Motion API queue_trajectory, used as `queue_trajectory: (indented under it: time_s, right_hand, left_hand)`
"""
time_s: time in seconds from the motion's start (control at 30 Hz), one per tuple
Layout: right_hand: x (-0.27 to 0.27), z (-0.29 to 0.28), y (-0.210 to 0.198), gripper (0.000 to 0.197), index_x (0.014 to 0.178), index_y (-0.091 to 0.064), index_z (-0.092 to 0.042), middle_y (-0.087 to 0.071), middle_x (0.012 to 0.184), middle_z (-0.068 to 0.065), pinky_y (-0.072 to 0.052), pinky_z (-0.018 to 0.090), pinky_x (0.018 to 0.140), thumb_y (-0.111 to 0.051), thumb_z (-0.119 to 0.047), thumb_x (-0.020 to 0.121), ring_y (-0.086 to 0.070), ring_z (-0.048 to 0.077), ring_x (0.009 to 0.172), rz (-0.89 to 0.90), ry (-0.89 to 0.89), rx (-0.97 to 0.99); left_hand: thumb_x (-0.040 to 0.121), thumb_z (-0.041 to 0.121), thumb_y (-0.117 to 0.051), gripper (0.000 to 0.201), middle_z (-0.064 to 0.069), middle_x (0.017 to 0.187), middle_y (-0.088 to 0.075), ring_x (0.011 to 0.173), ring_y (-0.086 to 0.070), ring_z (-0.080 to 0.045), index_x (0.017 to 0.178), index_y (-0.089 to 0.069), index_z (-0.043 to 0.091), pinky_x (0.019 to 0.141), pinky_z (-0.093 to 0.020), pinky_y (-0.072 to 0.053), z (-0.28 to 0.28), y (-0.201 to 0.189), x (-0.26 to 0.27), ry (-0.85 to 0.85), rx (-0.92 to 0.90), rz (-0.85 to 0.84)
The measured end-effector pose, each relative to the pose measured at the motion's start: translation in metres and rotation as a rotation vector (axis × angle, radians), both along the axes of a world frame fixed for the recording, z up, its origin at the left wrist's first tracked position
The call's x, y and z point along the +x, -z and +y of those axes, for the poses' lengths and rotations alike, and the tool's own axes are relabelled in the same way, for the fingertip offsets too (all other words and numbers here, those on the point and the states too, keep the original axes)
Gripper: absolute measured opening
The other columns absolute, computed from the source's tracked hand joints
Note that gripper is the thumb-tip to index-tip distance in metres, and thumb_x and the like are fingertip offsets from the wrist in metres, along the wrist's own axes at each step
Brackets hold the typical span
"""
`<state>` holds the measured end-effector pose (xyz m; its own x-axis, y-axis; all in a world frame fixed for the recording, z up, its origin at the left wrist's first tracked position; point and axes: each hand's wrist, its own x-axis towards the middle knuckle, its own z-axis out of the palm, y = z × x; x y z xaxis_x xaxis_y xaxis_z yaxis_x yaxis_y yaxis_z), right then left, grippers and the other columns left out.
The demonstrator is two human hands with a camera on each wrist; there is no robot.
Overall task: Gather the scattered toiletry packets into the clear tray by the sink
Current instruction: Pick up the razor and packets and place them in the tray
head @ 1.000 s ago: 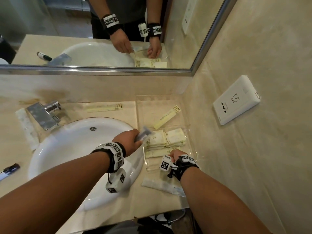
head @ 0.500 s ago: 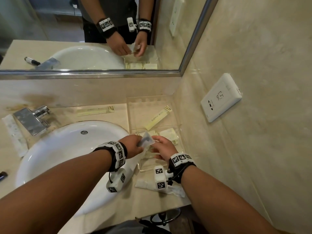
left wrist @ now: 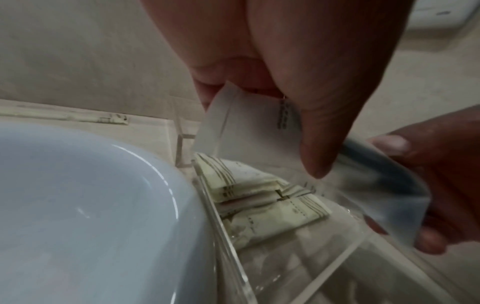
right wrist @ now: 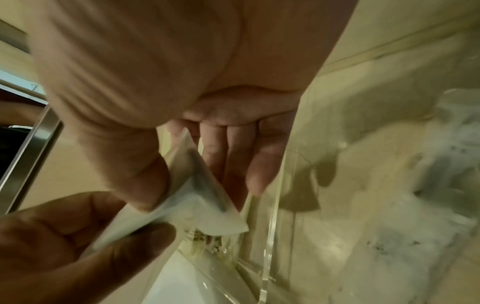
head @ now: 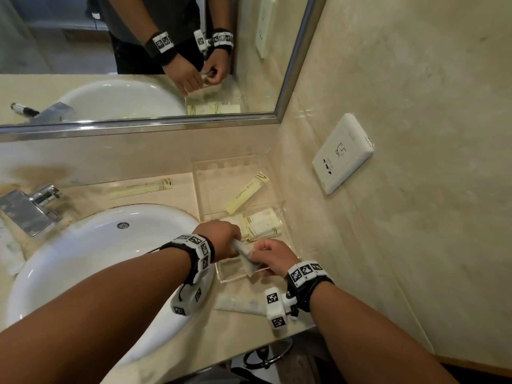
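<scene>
Hands meet at lower centre of the head view: your left hand (head: 221, 239) and right hand (head: 270, 256) both pinch one clear packet (head: 248, 259) above the tray (head: 288, 217), its long axis slanting from upper left to lower right.

Head high; wrists close on tray (head: 210, 214)
</scene>
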<state>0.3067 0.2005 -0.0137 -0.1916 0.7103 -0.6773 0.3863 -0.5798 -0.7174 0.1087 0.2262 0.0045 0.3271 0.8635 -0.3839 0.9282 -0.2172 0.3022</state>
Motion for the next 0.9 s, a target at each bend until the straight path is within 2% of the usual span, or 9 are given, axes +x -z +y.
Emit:
queue_trajectory:
  time_s: [0.1, 0.23, 0.3, 0.37, 0.47, 0.6, 0.7, 0.8, 0.9]
  right_hand:
    - [0.005, -0.006, -0.003, 0.018, 0.088, -0.058, -0.015, -0.067, 0.081, 0.011, -0.056, 0.034, 0.057, -0.075, -0.017, 0.084, -0.062, 0.032, 0.075, 0.082, 0.094, -0.062]
    - [0.016, -0.007, -0.004, 0.016, 0.084, -0.058, -0.018, -0.069, 0.082, 0.008, -0.057, 0.029, 0.055, -0.074, -0.016, 0.083, -0.066, 0.022, 0.067, 0.058, 0.132, -0.029]
    - [0.021, -0.006, -0.002, 0.017, 0.078, -0.059, -0.019, -0.068, 0.077, 0.006, -0.055, 0.030, 0.056, -0.075, -0.015, 0.078, -0.063, 0.019, 0.063, -0.015, 0.155, 0.040]
    - [0.023, -0.003, 0.001, 0.018, 0.071, -0.058, -0.019, -0.064, 0.069, 0.002, -0.053, 0.035, 0.059, -0.075, -0.015, 0.075, -0.060, 0.018, 0.059, -0.116, 0.201, 0.136]
    - [0.028, 0.001, 0.005, 0.015, 0.069, -0.057, -0.020, -0.062, 0.065, -0.004, -0.049, 0.029, 0.061, -0.071, -0.020, 0.075, -0.055, 0.014, 0.058, -0.377, 0.247, 0.288]
    - [0.029, 0.008, 0.009, 0.009, 0.073, -0.054, -0.018, -0.063, 0.067, -0.005, -0.044, 0.029, 0.056, -0.056, -0.020, 0.082, -0.055, 0.015, 0.060, -0.659, 0.246, 0.339]
    - [0.023, 0.016, 0.010, 0.009, 0.074, -0.051, -0.020, -0.059, 0.069, -0.008, -0.035, 0.031, 0.060, -0.049, -0.019, 0.083, -0.053, 0.019, 0.064, -0.758, 0.233, 0.334]
    - [0.020, 0.021, 0.011, 0.006, 0.078, -0.053, -0.021, -0.062, 0.077, -0.008, -0.035, 0.031, 0.066, -0.051, -0.023, 0.083, -0.055, 0.023, 0.073, -0.786, 0.269, 0.329]
    - [0.021, 0.020, 0.015, 0.007, 0.079, -0.053, -0.023, -0.063, 0.082, -0.008, -0.035, 0.030, 0.066, -0.054, -0.027, 0.085, -0.054, 0.020, 0.075, -0.768, 0.300, 0.363]
  left_hand:
    - [0.083, 0.040, -0.065, 0.025, 0.008, 0.106, -0.065, 0.101, -0.058, -0.018, 0.106, -0.064, 0.031, 0.080, -0.031, -0.048, 0.001, 0.003, 0.010, 0.072, 0.066, -0.045]
    - [0.084, 0.035, -0.066, 0.025, 0.005, 0.109, -0.062, 0.106, -0.052, -0.019, 0.108, -0.063, 0.030, 0.087, -0.035, -0.047, 0.006, 0.011, 0.021, 0.122, 0.121, -0.119]
    - [0.082, 0.034, -0.067, 0.032, 0.003, 0.114, -0.061, 0.110, -0.050, -0.022, 0.113, -0.062, 0.028, 0.090, -0.036, -0.047, 0.009, 0.016, 0.025, 0.116, 0.207, -0.143]
    - [0.080, 0.035, -0.069, 0.047, 0.001, 0.125, -0.058, 0.118, -0.048, -0.025, 0.125, -0.058, 0.027, 0.095, -0.038, -0.047, 0.013, 0.019, 0.028, 0.052, 0.271, -0.151]
    - [0.084, 0.037, -0.065, 0.060, -0.002, 0.140, -0.047, 0.130, -0.038, -0.027, 0.139, -0.046, 0.022, 0.103, -0.042, -0.043, 0.020, 0.023, 0.033, -0.032, 0.255, -0.116]
    - [0.088, 0.033, -0.058, 0.061, -0.005, 0.152, -0.035, 0.138, -0.027, -0.030, 0.144, -0.038, 0.021, 0.104, -0.045, -0.042, 0.026, 0.033, 0.037, 0.002, 0.158, -0.058]
    - [0.090, 0.030, -0.053, 0.062, -0.003, 0.158, -0.025, 0.143, -0.021, -0.030, 0.148, -0.032, 0.024, 0.107, -0.047, -0.040, 0.028, 0.036, 0.043, 0.096, 0.095, 0.000]
    - [0.091, 0.027, -0.050, 0.062, 0.000, 0.161, -0.017, 0.145, -0.018, -0.032, 0.149, -0.027, 0.027, 0.105, -0.048, -0.042, 0.028, 0.038, 0.057, 0.239, 0.108, 0.016]
    - [0.090, 0.024, -0.051, 0.068, 0.003, 0.162, -0.009, 0.146, -0.013, -0.031, 0.150, -0.019, 0.030, 0.103, -0.048, -0.044, 0.030, 0.042, 0.069, 0.239, 0.068, 0.003]
